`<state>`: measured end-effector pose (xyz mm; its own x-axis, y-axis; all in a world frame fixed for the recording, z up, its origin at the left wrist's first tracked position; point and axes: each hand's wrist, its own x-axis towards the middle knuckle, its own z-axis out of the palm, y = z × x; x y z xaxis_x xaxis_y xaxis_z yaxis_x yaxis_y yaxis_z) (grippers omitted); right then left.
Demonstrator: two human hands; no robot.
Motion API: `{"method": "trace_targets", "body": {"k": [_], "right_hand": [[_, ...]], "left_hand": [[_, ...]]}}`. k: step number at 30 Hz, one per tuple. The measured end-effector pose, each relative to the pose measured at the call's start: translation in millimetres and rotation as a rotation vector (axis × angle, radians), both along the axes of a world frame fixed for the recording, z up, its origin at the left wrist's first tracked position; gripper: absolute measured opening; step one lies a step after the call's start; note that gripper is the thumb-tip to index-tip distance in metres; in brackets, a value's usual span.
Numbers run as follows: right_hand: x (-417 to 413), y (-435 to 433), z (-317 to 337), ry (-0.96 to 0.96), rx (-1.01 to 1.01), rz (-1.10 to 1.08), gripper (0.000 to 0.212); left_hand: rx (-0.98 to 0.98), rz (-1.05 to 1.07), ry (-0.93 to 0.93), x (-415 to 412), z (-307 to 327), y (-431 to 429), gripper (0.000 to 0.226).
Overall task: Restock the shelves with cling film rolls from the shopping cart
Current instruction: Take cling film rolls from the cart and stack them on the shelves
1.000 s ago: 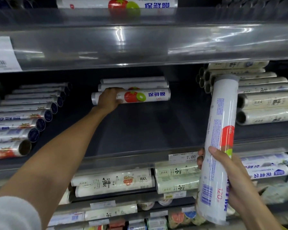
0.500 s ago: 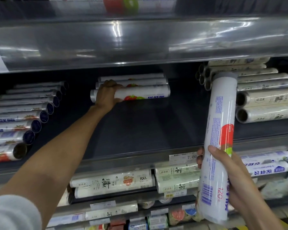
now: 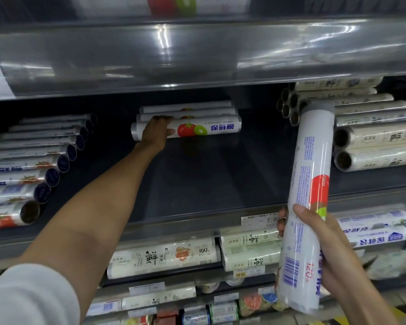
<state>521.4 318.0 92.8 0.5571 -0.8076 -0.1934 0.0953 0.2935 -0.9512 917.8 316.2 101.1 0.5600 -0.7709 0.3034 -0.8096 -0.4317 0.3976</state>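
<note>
On shelf (image 3: 197, 184), roll (image 3: 211, 129) in left grip (image 3: 155, 132)

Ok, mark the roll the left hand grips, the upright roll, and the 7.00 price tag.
Shelved roll (image 3: 222, 127): head view, blue lettering.
Upright roll (image 3: 319, 191): head view, red patch.
Price tag (image 3: 260, 222): head view, its centre.

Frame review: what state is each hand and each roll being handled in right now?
Left hand, gripping the tomato-label roll near its left end.
Tomato-label roll, lying crosswise on the shelf, label outward.
Right hand, gripping the upright roll's lower half.
Upright roll, held nearly vertical before the shelf.
</note>
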Motion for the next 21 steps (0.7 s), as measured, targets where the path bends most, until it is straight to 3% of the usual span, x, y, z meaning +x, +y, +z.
{"method": "trace_targets", "body": {"k": [5,9,16,21], "right_hand": [[1,2,2,-0.002,-0.002,0.026,0.042],[0,2,4,0.020,-0.009,0.041,0.052],[4,-5,24,0.173,-0.071,0.143,0.051],[34,-36,55,0.486,-0.440,0.359,0.025]], "left_hand": [[0.030,0.033,-0.020,-1,-3,-3,0.051],[0.107,0.130,-0.144,-4,2,0,0.057],[-0.123,0.043,-0.027,-61,19,80,0.047],[-0.123,0.056,-0.279,-109,-17,186,0.048]]}}
